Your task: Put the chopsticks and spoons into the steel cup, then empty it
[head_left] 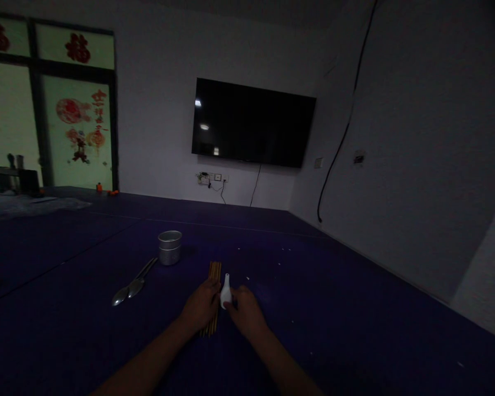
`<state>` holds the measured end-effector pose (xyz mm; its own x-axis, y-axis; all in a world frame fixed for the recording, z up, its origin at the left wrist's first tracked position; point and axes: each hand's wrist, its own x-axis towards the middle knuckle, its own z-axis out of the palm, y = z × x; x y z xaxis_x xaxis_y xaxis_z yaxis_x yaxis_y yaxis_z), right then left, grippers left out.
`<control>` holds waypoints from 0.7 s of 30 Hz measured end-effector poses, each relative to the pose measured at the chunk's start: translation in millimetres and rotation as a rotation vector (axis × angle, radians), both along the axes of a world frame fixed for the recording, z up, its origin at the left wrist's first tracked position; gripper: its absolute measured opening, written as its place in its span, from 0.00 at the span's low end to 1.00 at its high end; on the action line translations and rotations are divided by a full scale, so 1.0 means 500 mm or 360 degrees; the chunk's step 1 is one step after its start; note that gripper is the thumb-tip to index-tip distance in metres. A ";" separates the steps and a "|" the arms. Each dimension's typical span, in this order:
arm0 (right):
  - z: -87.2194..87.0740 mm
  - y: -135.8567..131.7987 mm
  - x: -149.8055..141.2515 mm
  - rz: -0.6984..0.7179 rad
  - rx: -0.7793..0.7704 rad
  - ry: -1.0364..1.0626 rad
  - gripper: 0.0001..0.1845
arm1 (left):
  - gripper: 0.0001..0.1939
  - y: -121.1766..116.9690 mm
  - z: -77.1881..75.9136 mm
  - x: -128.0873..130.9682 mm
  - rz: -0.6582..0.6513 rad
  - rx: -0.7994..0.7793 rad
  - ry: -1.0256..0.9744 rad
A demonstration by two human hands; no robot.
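Observation:
A bundle of wooden chopsticks (215, 269) lies lengthwise on the dark blue surface in front of me. My left hand (201, 306) is closed over the middle of the bundle, covering that part of it. Just to the right is a white soup spoon (226, 291), its handle pointing away from me. The fingers of my right hand (246, 311) grip the spoon's bowl end from the right, and the left fingertips come very close to it.
Left of the chopsticks stands a perforated metal cup (170, 250), with two metal spoons (128, 291) lying beside it. Small white scraps (247, 278) dot the blue surface (355, 308). Clear plastic sheeting (37, 203) lies at the far left; a black cable (334, 159) hangs along the right wall.

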<state>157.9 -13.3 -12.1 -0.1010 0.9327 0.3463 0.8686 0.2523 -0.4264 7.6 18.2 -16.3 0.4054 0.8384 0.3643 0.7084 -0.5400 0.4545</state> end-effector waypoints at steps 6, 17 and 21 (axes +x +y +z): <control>0.001 0.002 0.001 0.0015 -0.0031 0.0005 0.12 | 0.22 -0.003 0.011 0.000 -0.0028 0.0011 0.0018; -0.002 0.004 0.003 0.0025 -0.0024 0.0046 0.16 | 0.21 -0.004 0.013 -0.001 0.0008 0.0001 0.0017; -0.005 0.007 0.004 0.0030 -0.0027 0.0042 0.17 | 0.21 -0.004 0.014 -0.002 -0.0048 -0.0003 0.0001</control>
